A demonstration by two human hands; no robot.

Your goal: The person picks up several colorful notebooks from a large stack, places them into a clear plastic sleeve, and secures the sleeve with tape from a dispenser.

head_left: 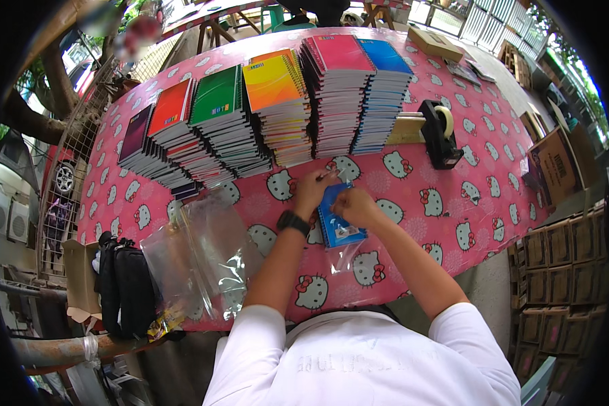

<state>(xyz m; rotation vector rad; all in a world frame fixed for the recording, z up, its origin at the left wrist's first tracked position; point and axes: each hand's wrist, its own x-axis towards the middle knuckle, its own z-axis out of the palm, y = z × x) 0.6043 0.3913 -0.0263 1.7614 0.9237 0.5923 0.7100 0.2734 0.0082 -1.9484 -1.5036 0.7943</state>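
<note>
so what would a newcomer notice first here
Probably the row of colourful notebook stacks across the upper middle, running from dark purple at left to blue at right. Next, the pink tablecloth under them, printed with white cat faces. Then, at centre, the left hand and right hand at a blue notebook.

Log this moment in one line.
blue spiral notebook: over pink cat-print tablecloth | left grip: at notebook's far end | right grip: over cover | clear plastic: past near edge

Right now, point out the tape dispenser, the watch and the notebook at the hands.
Tape dispenser (442,143), head view: on its black body.
Watch (292,222), head view: on its dark case.
Notebook (333,222), head view: on its blue cover.
</note>
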